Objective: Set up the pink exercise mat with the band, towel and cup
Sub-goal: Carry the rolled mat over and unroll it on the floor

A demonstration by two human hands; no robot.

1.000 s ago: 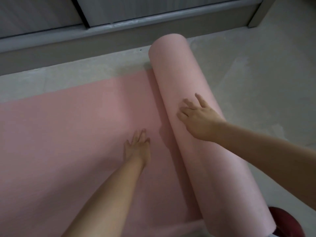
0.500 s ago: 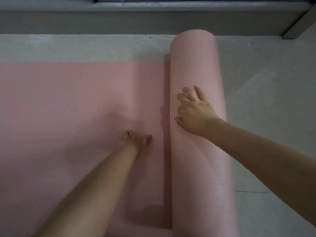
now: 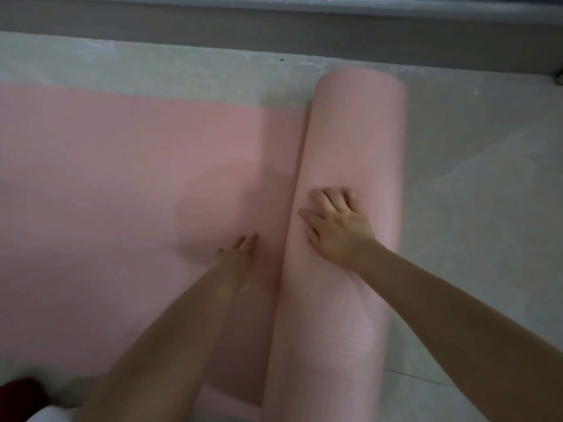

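Head view: one camera, looking down at the floor [image 3: 475, 208].
Mat [image 3: 122, 193]: pink, partly unrolled; the flat part covers the floor from the centre out to 9 o'clock, and the thick roll [image 3: 350, 147] runs from 12 to 6 o'clock just right of centre.
Right hand [image 3: 335, 226]: palm down on top of the roll, fingers spread, gripping nothing.
Left hand [image 3: 236, 254]: flat on the unrolled part just beside the roll, fingers pressed together.
Dark red thing [image 3: 21, 394]: at 7 o'clock, blurred, cannot tell what.
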